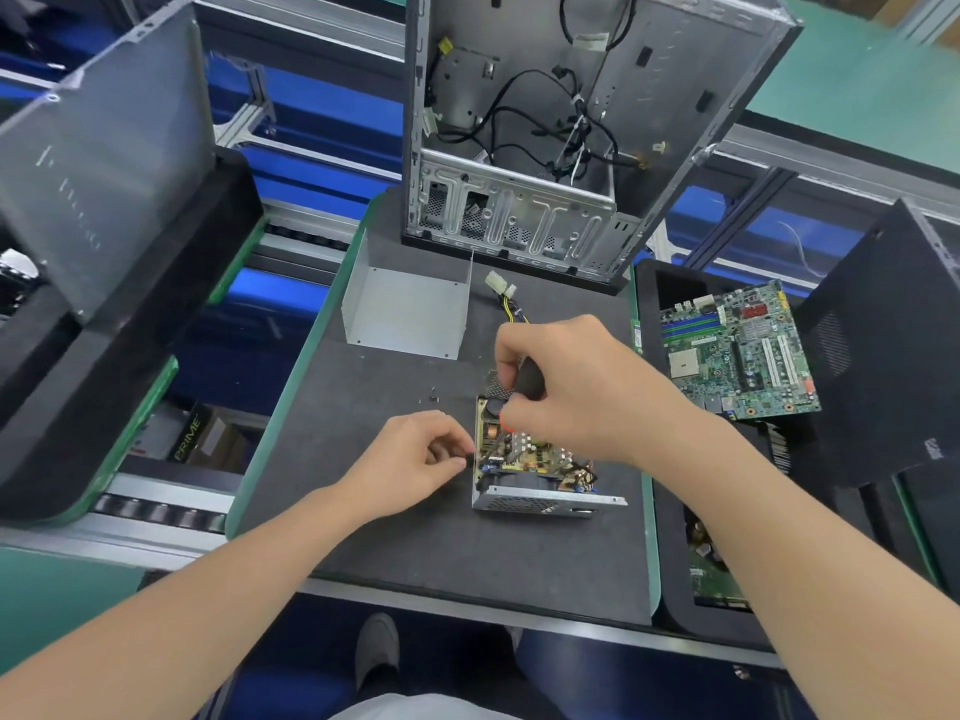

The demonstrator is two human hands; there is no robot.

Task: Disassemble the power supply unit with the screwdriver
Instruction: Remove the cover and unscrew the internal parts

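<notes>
The power supply unit lies open on the dark work mat, its circuit board and parts showing. My right hand grips the black-handled screwdriver, held upright with its tip down inside the unit's far left corner. My left hand is at the unit's left wall, fingers curled and pinching its edge. The unit's grey metal cover sits apart, behind and to the left. A yellow and black cable with a white plug runs back from the unit.
An empty computer case stands upright at the mat's far edge. A green motherboard lies in a black tray on the right. Small loose screws lie on the mat left of the unit. Black bins stand left and right.
</notes>
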